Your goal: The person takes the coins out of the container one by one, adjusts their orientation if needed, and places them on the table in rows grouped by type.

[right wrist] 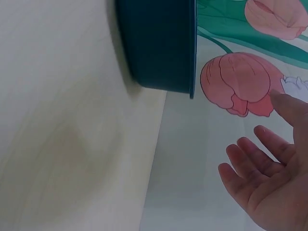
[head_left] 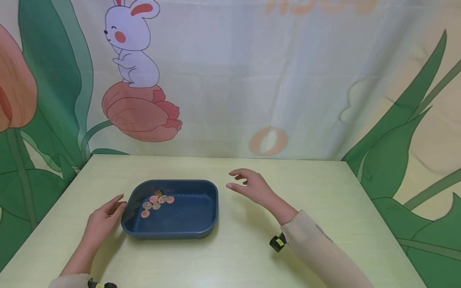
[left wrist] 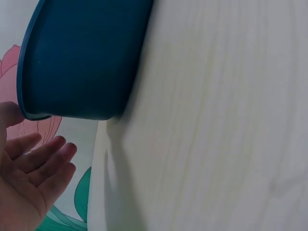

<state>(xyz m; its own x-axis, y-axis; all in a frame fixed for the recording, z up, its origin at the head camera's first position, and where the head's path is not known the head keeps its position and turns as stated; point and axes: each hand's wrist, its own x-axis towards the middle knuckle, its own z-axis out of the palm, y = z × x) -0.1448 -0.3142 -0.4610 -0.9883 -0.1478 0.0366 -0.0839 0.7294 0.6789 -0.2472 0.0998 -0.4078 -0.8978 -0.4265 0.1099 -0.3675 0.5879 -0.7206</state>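
A dark blue rectangular tray [head_left: 187,218] with rounded corners stands on the table, left of the middle. Several coins [head_left: 156,206], some coppery and some silvery-gold, lie on its floor toward the left side. At the tray's left end is my left hand [head_left: 102,220], its thumb right at the rim and its fingers loosely bent; the left wrist view shows the palm [left wrist: 24,187] facing the tray wall. My right hand [head_left: 253,187] hovers to the right of the tray, apart from it, holding nothing. Its relaxed fingers [right wrist: 250,163] spread below the tray's end in the right wrist view.
The pale wooden table [head_left: 306,192] reaches back to a hanging cloth [head_left: 223,80] printed with a rabbit, tulips and leaves. A small black wrist device [head_left: 277,242] sits below the right sleeve [head_left: 317,244].
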